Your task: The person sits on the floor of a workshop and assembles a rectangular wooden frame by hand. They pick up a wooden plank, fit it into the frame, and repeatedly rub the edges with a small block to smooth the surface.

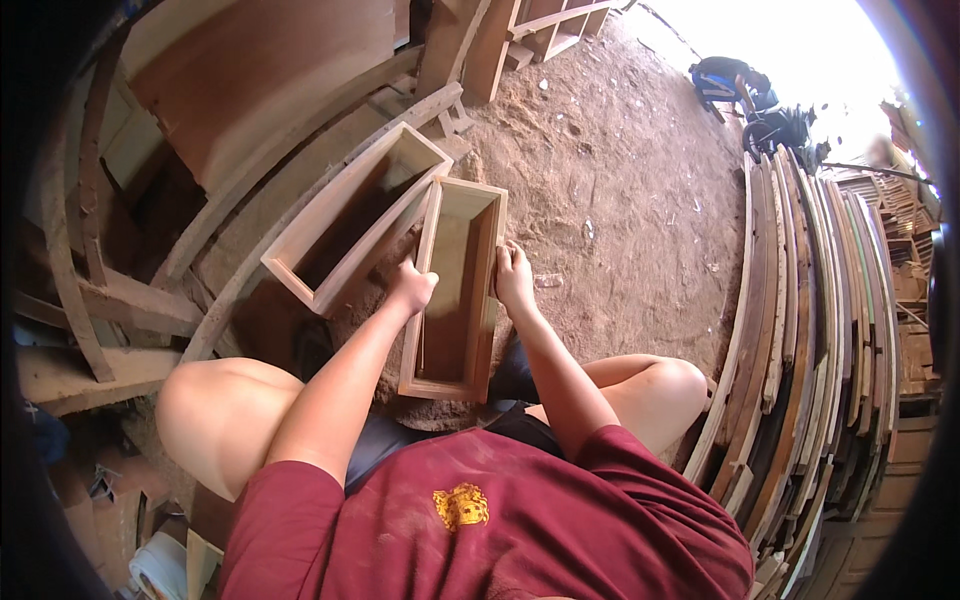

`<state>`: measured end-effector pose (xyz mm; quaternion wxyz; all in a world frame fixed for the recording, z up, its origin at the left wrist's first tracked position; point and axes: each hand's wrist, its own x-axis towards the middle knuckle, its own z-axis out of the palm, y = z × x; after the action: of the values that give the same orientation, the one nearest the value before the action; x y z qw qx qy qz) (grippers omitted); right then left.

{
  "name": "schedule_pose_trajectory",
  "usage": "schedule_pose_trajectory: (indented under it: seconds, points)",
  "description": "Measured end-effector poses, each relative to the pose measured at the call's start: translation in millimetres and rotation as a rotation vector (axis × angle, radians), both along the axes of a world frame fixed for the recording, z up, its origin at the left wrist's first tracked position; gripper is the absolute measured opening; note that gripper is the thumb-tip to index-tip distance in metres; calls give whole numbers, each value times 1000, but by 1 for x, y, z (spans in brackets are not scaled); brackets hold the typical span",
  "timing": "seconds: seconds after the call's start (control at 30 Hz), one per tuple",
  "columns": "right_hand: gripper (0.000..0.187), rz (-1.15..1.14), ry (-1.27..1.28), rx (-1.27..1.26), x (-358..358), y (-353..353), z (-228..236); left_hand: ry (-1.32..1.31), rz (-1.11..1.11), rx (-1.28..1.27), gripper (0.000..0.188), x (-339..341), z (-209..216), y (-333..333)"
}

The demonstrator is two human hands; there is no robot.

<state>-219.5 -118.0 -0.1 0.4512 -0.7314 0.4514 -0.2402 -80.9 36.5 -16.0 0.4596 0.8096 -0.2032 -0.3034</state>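
Observation:
A long, open-topped wooden drawer box (440,389) lies lengthwise between my bent legs, its inside facing up. My left hand (413,288) is closed on its left side wall, thumb over the rim. On the opposite wall, my right hand (514,275) grips from outside, with the fingers curled near the upper edge. A second wooden drawer box (362,268) rests tilted to the left of the first, its far end close to the far corner of the held one. Neither hand touches that second box.
Curved-looking wooden rails and a framed panel (260,85) stand on the left. A wooden shelf frame (490,60) is at the far end. Long stacked boards (800,350) line the right. Dirt floor (620,200) stretches ahead; a person (735,80) bends down in the distance.

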Motion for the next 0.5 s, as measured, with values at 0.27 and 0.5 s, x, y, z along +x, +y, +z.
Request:
schedule_pose_trajectory:
  seconds: [0.27,0.5]
  points:
    - [40,-69,114,-95,50,-72,-1,-64,16,-37,70,-6,7,-8]
    - [39,-61,20,-64,56,-54,-8,-30,-13,58,71,3,-5,0]
